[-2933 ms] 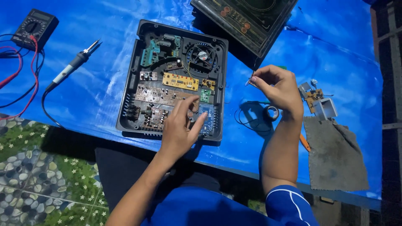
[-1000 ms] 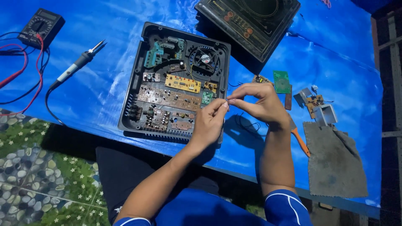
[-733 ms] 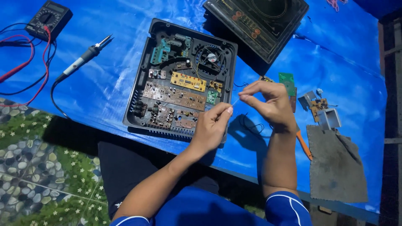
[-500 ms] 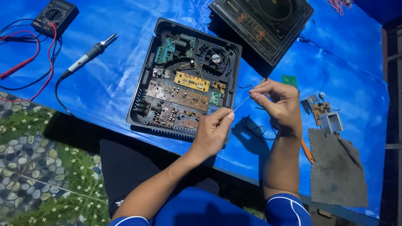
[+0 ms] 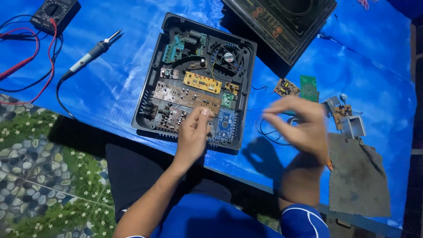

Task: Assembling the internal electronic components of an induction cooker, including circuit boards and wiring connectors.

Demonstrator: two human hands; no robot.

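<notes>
From the soldering iron [image 5: 90,53] at far left, tip pointing far-right, the open black cooker base [image 5: 196,77] runs near-to-far under the left hand [image 5: 193,134], fingertips pinched together over its boards, while the blurred right hand [image 5: 299,125] hovers right, grip unreadable.

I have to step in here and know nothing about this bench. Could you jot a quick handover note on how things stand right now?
Left hand: fingers pinched together over the lower boards of the opened appliance base; whether it holds anything is too small to tell.
Right hand: blurred in motion above the blue sheet, right of the base.
Top cover is off, lying behind. Loose small boards and grey cloth to the right; soldering iron and multimeter to the left, untouched.
Left: boards in the base remain exposed, cover not refitted.
</notes>
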